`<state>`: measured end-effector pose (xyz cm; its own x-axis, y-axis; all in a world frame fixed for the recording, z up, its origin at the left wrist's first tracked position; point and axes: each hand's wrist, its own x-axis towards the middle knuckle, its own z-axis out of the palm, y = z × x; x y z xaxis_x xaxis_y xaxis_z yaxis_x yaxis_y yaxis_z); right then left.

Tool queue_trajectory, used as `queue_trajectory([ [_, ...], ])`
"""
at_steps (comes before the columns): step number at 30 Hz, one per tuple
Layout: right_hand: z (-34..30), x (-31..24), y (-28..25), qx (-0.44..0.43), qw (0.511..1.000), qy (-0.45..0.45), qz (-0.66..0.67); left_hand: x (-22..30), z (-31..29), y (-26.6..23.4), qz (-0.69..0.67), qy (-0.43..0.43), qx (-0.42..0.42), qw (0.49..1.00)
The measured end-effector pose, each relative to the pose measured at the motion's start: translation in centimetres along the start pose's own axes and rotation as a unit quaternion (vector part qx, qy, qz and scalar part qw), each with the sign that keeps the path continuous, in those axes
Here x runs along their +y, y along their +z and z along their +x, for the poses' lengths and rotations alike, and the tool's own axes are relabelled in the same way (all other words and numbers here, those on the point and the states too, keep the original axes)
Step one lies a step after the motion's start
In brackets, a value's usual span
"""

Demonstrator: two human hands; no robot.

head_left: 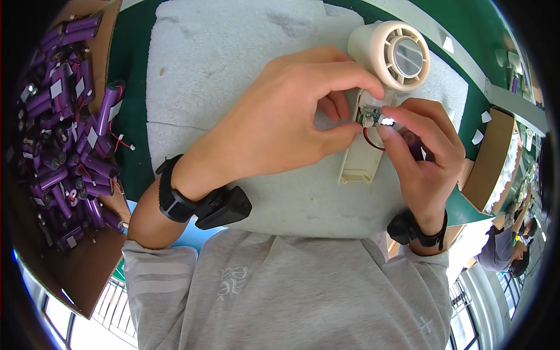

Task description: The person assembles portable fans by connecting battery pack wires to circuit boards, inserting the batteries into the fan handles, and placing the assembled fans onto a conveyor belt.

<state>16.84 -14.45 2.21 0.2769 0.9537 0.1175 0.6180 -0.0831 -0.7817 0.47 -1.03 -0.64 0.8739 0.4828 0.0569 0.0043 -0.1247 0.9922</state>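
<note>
A cream handheld fan lies on the foam sheet, its round grille head [406, 56] at the far end and its opened handle shell [359, 165] toward me. A small green circuit board [367, 118] sits at the handle's upper end. My left hand [291, 111] reaches over from the left, thumb and index finger curled around the board. My right hand [430, 137] pinches a small bright white piece, likely a wire connector [387, 121], against the board's right side. A purple battery cell [413, 144], partly hidden, rests within my right fingers. Thin red and black wires [371, 142] loop below the board.
A cardboard box [108, 256] full of purple battery cells [58, 116] stands at the left. One wired cell [109, 108] lies at its edge. Grey-white foam [204, 70] covers the green table [131, 87]. Another cardboard box [491, 160] stands right; a person [501, 248] is beyond.
</note>
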Motion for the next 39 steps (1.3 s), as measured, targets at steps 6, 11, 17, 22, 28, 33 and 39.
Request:
queue_trajectory([
  [6, 0.1, 0.2, 0.5, 0.016, 0.995, -0.073, -0.071, -0.1, -0.1, 0.1, -0.013, -0.007, -0.030, 0.999],
  [11, 0.1, 0.0, 0.9, 0.054, 0.992, -0.074, -0.085, -0.1, 0.0, 0.1, -0.016, -0.023, -0.024, 0.999],
  [17, 0.1, 0.2, 1.2, 0.074, 0.991, -0.074, -0.084, 0.2, 0.0, 0.1, -0.005, -0.049, -0.026, 0.998],
  [22, 0.1, 0.1, 1.3, 0.084, 0.988, -0.080, -0.097, 0.3, 0.0, 0.1, -0.018, -0.061, -0.022, 0.998],
  [28, 0.2, 0.0, 1.4, 0.088, 0.985, -0.089, -0.116, 0.1, -0.1, 0.3, -0.018, -0.065, -0.004, 0.998],
  [33, 0.3, -0.2, 1.2, 0.076, 0.986, -0.078, -0.124, 0.2, 0.0, 0.6, -0.020, -0.075, 0.007, 0.997],
  [39, 0.4, -0.3, 1.0, 0.052, 0.996, 0.011, -0.070, 0.0, 0.0, 0.5, 0.032, -0.027, 0.007, 0.999],
])
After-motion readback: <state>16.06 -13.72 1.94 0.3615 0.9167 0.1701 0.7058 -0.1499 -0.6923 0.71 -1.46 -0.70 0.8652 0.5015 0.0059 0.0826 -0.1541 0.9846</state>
